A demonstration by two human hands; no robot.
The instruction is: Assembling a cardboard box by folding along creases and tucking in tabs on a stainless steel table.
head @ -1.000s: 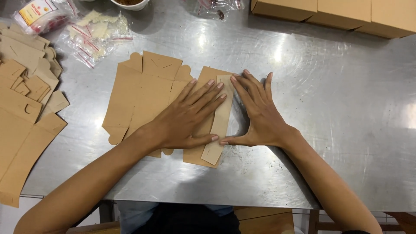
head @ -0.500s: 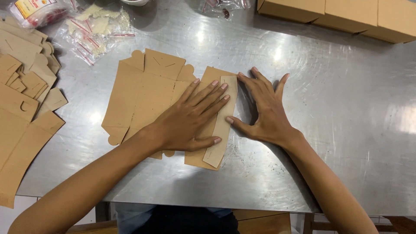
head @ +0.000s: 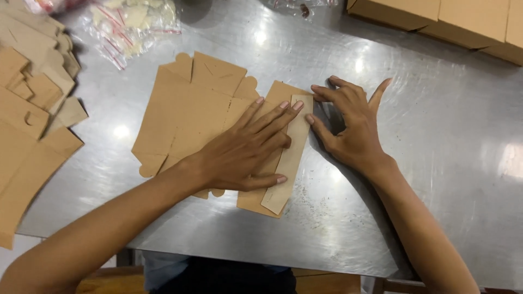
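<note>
Head view: press left hand (head: 245,155) flat on cardboard blank (head: 190,109); right hand (head: 351,128), fingers spread, creases narrow flap (head: 289,158) evenly.

Brown folded cartons (head: 463,22) top right; clear plastic bags (head: 136,22) top left.

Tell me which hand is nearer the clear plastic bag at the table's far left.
Left. The left hand lies flat on the cardboard box blank, below and right of the plastic bag. The right hand rests farther right, at the blank's folded flap.

Cardboard stack (head: 27,136) cut off left.
</note>
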